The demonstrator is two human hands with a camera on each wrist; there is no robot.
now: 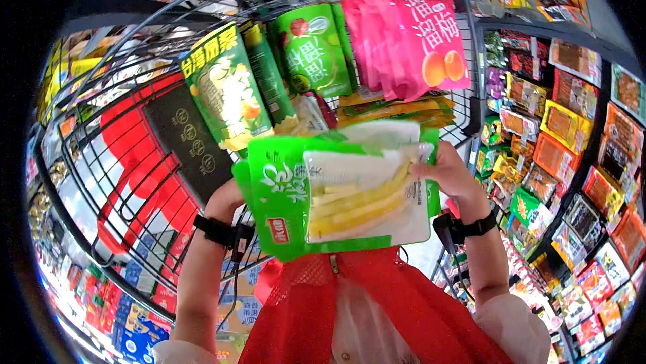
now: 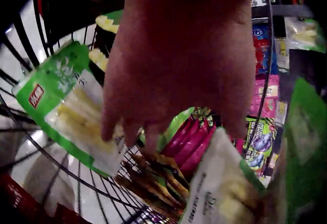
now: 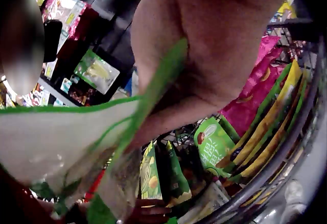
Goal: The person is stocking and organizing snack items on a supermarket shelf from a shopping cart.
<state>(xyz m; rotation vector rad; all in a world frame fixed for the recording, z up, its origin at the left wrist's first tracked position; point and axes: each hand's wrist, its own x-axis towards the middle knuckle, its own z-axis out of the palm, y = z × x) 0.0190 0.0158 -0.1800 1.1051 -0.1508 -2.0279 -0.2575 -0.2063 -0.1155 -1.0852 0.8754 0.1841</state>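
Observation:
My right hand [image 1: 452, 170] grips a bunch of green-and-white packets of bamboo shoots [image 1: 363, 192] by their right end, thumb across the front one. In the right wrist view the packets [image 3: 56, 137] hang to the left of that hand. My left hand [image 1: 227, 197] is at the left side of the bunch, its fingers hidden behind it. Seen from the left wrist, the fingers of my left hand [image 2: 179, 71] point down and overlap the edge of a bamboo shoot packet [image 2: 74, 117]; I cannot tell whether they grip it. Another packet [image 2: 225, 183] is beyond my hand.
Below the hands is a black wire shopping cart [image 1: 57, 189]. It holds pink bags [image 1: 397, 41], green pouches [image 1: 313, 51], yellow-and-green bags [image 1: 225, 88] and a black box [image 1: 182, 138] by a red item [image 1: 138, 162]. Shelves of packaged snacks [image 1: 558, 128] line the right side.

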